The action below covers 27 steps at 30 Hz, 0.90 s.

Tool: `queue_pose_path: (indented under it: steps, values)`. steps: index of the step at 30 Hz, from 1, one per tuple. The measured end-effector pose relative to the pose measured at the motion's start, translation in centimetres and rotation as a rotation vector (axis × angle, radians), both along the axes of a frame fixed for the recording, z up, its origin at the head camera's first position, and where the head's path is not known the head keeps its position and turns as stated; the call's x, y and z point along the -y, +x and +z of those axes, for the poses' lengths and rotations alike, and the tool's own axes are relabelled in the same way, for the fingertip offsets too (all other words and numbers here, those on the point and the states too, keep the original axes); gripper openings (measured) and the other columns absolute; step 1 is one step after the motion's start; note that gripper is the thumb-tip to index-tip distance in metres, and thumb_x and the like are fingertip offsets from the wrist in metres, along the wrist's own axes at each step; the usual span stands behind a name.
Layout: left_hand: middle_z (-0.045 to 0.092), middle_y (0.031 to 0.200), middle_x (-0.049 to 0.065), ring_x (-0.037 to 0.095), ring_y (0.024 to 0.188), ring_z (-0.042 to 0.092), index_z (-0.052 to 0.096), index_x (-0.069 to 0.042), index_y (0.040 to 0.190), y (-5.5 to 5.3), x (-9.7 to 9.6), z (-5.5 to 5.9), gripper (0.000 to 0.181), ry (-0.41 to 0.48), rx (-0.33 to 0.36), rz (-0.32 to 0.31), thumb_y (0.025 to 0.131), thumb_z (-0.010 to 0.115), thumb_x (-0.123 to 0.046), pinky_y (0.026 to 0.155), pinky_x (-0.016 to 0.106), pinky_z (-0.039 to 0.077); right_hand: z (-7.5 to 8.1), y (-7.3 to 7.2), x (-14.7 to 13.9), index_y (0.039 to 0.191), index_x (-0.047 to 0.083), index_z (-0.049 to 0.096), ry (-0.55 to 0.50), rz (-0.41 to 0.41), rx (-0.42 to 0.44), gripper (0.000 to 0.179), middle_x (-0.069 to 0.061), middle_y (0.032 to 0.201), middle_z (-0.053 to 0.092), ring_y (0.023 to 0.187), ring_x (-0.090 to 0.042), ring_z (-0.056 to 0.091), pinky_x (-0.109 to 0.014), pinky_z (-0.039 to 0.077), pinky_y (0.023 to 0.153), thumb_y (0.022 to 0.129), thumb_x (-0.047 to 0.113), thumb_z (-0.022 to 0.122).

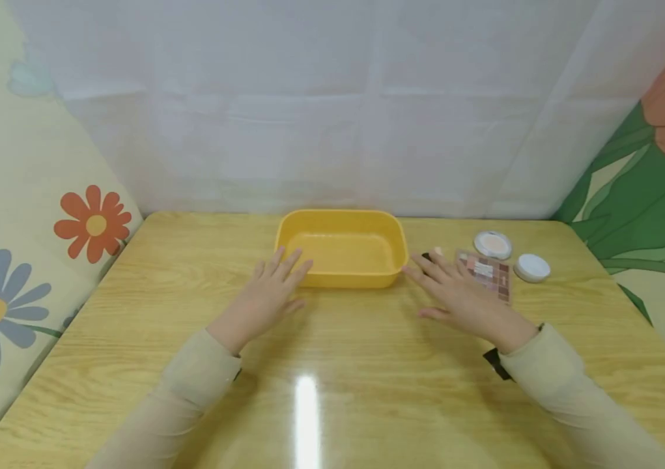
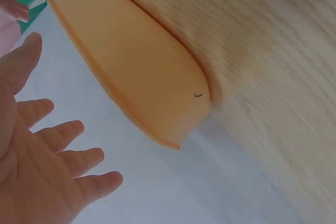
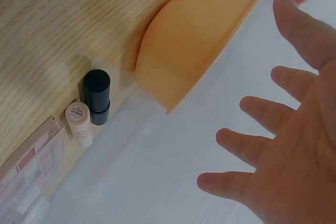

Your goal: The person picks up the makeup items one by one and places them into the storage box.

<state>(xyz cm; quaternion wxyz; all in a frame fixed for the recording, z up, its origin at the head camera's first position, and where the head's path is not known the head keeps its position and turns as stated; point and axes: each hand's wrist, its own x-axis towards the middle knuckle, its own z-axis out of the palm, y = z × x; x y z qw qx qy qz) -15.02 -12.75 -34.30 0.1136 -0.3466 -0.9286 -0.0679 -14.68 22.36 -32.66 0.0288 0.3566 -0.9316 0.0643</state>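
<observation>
A yellow rectangular basin [image 1: 344,281] stands at the back middle of the wooden table, nothing inside it. My left hand [image 1: 268,290] is held palm down with spread fingers, its fingertips overlapping the basin's front left corner in the head view. On the other side my right hand [image 1: 461,299], also spread and holding nothing, hovers by the front right corner. It partly covers an eyeshadow palette [image 1: 499,281]. The right wrist view shows a black cylindrical stick [image 3: 97,90] and a small pale pink tube [image 3: 79,119] standing between the basin and the palette.
Right of the palette lie a round powder compact [image 1: 493,244] and a white round lidded container [image 1: 532,268]. A white cloth [image 1: 320,117] hangs along the table's back edge. Flower-patterned panels [image 1: 10,195] flank both sides.
</observation>
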Motion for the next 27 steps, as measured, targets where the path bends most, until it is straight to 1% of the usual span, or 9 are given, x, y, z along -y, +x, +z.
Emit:
queue_pose_path:
  steps: [4,7,11,17,20,22,25,26,27]
  values:
    - [0.032,0.149,0.029,0.051,0.135,0.028,0.035,0.004,0.146,-0.4,0.0,-0.3,0.070,0.006,0.017,0.026,0.093,0.066,-0.030,0.101,0.065,0.036,0.1,0.2,0.0,0.147,-0.001,0.036,0.002,-0.006,0.019,0.074,-0.025,0.153,0.025,0.138,-0.049,0.020,-0.074,0.020,0.102,0.087,0.022,0.073]
    - [0.031,0.148,0.032,0.054,0.133,0.028,0.033,0.008,0.145,-0.7,0.1,-0.4,0.073,0.041,0.061,0.051,0.093,0.065,-0.031,0.103,0.064,0.035,0.1,0.2,-0.1,0.147,-0.002,0.036,-0.008,-0.007,0.020,0.074,-0.025,0.153,0.025,0.138,-0.049,0.021,-0.075,0.020,0.102,0.087,0.023,0.073]
    - [0.024,0.149,0.035,0.055,0.134,0.023,0.028,0.012,0.145,-1.0,0.4,-0.3,0.074,0.121,0.166,0.096,0.094,0.063,-0.029,0.108,0.061,0.027,0.1,0.2,-0.2,0.147,-0.001,0.036,-0.021,-0.011,0.030,0.074,-0.025,0.154,0.025,0.138,-0.050,0.021,-0.075,0.020,0.102,0.087,0.023,0.072]
    - [0.015,0.151,0.036,0.051,0.139,0.012,0.018,0.015,0.146,-1.5,0.6,-0.1,0.073,0.231,0.309,0.159,0.099,0.056,-0.026,0.114,0.055,0.014,0.1,0.5,-0.4,0.149,0.003,0.033,-0.027,-0.020,0.053,0.072,-0.024,0.155,0.023,0.138,-0.050,0.019,-0.074,0.018,0.103,0.091,0.027,0.068]
    - [0.007,0.152,0.036,0.049,0.141,0.006,0.011,0.016,0.147,-2.0,0.7,-0.3,0.072,0.326,0.397,0.183,0.101,0.052,-0.022,0.115,0.054,0.008,0.1,0.6,-0.5,0.149,0.003,0.034,-0.029,-0.021,0.035,0.072,-0.024,0.154,0.024,0.138,-0.050,0.020,-0.074,0.017,0.103,0.090,0.026,0.069]
    - [0.004,0.153,0.036,0.048,0.142,0.004,0.008,0.016,0.147,-2.4,0.7,-0.5,0.071,0.411,0.450,0.196,0.102,0.049,-0.019,0.116,0.054,0.006,0.1,0.6,-0.6,0.148,0.002,0.035,-0.027,-0.022,0.025,0.072,-0.025,0.153,0.025,0.137,-0.051,0.021,-0.074,0.018,0.103,0.090,0.025,0.070]
    - [0.015,0.150,0.037,0.047,0.140,0.015,0.011,0.017,0.146,-3.2,0.6,-0.8,0.063,0.578,0.505,0.181,0.102,0.047,-0.011,0.116,0.054,0.012,0.0,0.6,-0.6,0.148,0.000,0.036,-0.033,-0.026,0.039,0.071,-0.026,0.153,0.026,0.136,-0.052,0.022,-0.074,0.019,0.103,0.090,0.024,0.070]
    - [0.021,0.147,0.038,0.047,0.138,0.020,0.014,0.017,0.145,-3.5,0.6,-0.9,0.060,0.628,0.514,0.173,0.102,0.047,-0.009,0.116,0.054,0.016,0.0,0.6,-0.6,0.148,0.000,0.035,-0.036,-0.028,0.048,0.071,-0.027,0.153,0.026,0.136,-0.052,0.023,-0.074,0.019,0.103,0.090,0.023,0.070]
    - [0.022,0.146,0.038,0.047,0.138,0.021,0.014,0.016,0.145,-3.7,0.6,-1.0,0.059,0.662,0.524,0.172,0.101,0.047,-0.007,0.116,0.054,0.016,0.0,0.7,-0.6,0.148,0.000,0.035,-0.038,-0.031,0.056,0.071,-0.027,0.153,0.025,0.136,-0.052,0.023,-0.074,0.019,0.103,0.090,0.023,0.069]
